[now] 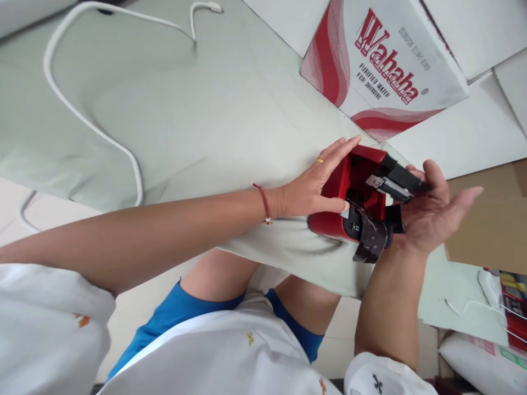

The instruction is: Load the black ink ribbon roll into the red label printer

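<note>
A red box-shaped device point(325, 226) with a black interior stands at the table's edge. A black flap point(401, 176) with a metal piece on it juts from its right end, and a dark curved strip point(373, 241) hangs over the front. My left hand point(315, 189) grips the device, its fingers stretched along the far side and its thumb pressed on the near inner edge by a small white patch. Palm up at the right end, my right hand point(432, 219) has its fingers and thumb spread. Some of its fingers are hidden behind the black flap.
A white cable point(93, 125) loops across the pale green cloth-covered table point(214, 115). Behind the device stands a white and red water carton point(382, 66), with a brown cardboard surface point(489, 219) to the right. Thin white wires point(473, 304) lie at lower right.
</note>
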Available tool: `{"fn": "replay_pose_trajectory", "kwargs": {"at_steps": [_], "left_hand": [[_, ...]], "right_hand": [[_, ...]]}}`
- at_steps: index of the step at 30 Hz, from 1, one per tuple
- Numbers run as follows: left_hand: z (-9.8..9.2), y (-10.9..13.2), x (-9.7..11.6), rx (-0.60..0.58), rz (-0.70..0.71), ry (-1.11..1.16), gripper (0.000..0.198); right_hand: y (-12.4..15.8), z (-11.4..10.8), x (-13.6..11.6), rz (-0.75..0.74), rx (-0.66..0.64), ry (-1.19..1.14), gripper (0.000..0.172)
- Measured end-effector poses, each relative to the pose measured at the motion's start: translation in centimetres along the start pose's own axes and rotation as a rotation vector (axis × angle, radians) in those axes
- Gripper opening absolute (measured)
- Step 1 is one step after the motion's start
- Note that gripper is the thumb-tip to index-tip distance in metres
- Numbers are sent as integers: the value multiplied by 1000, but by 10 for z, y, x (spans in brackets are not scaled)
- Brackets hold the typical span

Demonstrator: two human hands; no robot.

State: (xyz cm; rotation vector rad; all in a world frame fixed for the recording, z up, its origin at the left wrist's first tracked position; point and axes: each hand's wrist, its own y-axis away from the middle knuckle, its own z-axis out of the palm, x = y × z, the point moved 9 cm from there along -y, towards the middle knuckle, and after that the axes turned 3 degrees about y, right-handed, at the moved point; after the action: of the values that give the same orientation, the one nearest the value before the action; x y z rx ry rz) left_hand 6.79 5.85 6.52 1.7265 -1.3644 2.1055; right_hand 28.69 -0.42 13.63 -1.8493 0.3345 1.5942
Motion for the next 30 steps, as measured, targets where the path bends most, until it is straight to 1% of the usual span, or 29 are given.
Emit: {"fn": "replay_pose_trajectory", "kwargs": {"at_steps": [2, 4, 6, 8, 11, 13, 14, 17, 21, 23, 25, 27, 30], "left_hand": [[-2, 0, 4, 19, 8, -6, 104], [-4, -1, 11, 24, 24, -15, 90], [-5, -1, 17, 13, 46, -42, 78], [-5, -1, 21, -2, 65, -83, 71], [-6, 0, 22, -6, 59, -138, 69], [-6, 0, 22, 8, 34, -168, 69], [-6, 0, 23, 20, 20, -180, 70], [-7, -1, 25, 54, -36, -193, 71], [-6, -2, 25, 70, -76, -192, 74], [-5, -2, 24, 69, -77, -195, 71], [-6, -2, 23, 62, -76, -191, 65], [-5, -1, 21, 38, -72, -186, 56], [-2, 1, 18, -17, -56, -178, 50]], "right_hand": [[12, -3, -10, -59, -5, 34, 74], [23, -8, -17, -105, 14, 98, 78], [34, -14, -22, -166, 39, 131, 72], [45, -19, -24, -236, 20, 173, 66], [62, -21, -20, -278, -116, 329, 64], [70, -23, -13, -250, -212, 427, 63], [73, -25, -11, -233, -237, 465, 63], [74, -29, -9, -192, -255, 556, 65], [74, -27, -12, -189, -275, 534, 55], [75, -27, -11, -175, -271, 523, 51], [77, -27, -9, -163, -271, 560, 50], [82, -26, -9, -186, -281, 616, 51], [92, -21, -16, -299, -328, 604, 54]]}}
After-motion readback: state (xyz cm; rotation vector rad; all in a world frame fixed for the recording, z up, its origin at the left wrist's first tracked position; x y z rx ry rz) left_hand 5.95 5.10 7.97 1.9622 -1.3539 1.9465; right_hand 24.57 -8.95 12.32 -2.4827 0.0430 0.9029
